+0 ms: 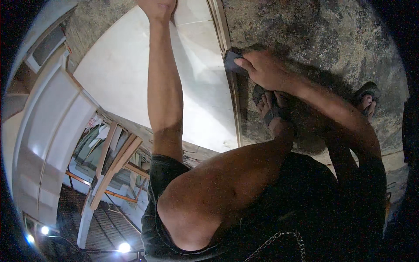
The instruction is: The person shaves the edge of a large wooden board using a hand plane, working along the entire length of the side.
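My right hand (pixel 262 67) grips a small dark grey pad (pixel 230 60) and presses it against the wooden edge strip (pixel 233 96) of a large white panel (pixel 131 70) lying flat. My left arm stretches across that panel; my left hand (pixel 159 8) rests on its surface at the top of the picture, with its fingers cut off by the frame. My two feet in dark sandals (pixel 267 105) (pixel 369 97) stand on the rough concrete floor (pixel 323 39) just beside the panel's edge, below my right hand.
White cabinet panels (pixel 48 131) curve along the left. Bare wooden frame pieces (pixel 115 163) lean below the white panel. Bright lamps (pixel 123 247) shine at the lower left. My dark sleeveless shirt (pixel 279 218) fills the bottom.
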A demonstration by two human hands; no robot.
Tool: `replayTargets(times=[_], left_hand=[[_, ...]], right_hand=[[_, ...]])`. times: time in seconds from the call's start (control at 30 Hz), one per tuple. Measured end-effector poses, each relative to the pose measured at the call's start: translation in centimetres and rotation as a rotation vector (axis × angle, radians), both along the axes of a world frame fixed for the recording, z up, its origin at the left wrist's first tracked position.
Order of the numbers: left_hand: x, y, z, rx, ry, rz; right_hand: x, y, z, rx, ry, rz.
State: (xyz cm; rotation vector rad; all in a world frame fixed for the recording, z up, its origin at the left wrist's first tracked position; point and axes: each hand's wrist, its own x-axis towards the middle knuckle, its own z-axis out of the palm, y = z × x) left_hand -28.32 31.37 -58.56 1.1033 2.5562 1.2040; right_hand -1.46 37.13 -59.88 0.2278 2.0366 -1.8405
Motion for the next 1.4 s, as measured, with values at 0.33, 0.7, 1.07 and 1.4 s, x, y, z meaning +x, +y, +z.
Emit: replayTargets(times=[0.33, 0.7, 1.07, 1.4], left_hand=[[-0.6, -0.7, 1.0, -0.192, 0.108, 0.014], [-0.9, -0.2, 0.2, -0.192, 0.138, 0.09], [-3.3, 1.6, 1.9, -0.307, 0.216, 0.135], [0.7, -11.6, 5.6, -0.087, 0.332, 0.273]], right_hand=[[2.8, -1.9, 2.3, 0.332, 0.085, 0.006], [3.4, -4.8, 1.1, 0.315, 0.103, -0.206], [-0.4, -2.1, 1.6, 0.149, 0.098, -0.066], [-1.5, -1.8, 0.7, 0.212, 0.102, -0.062]])
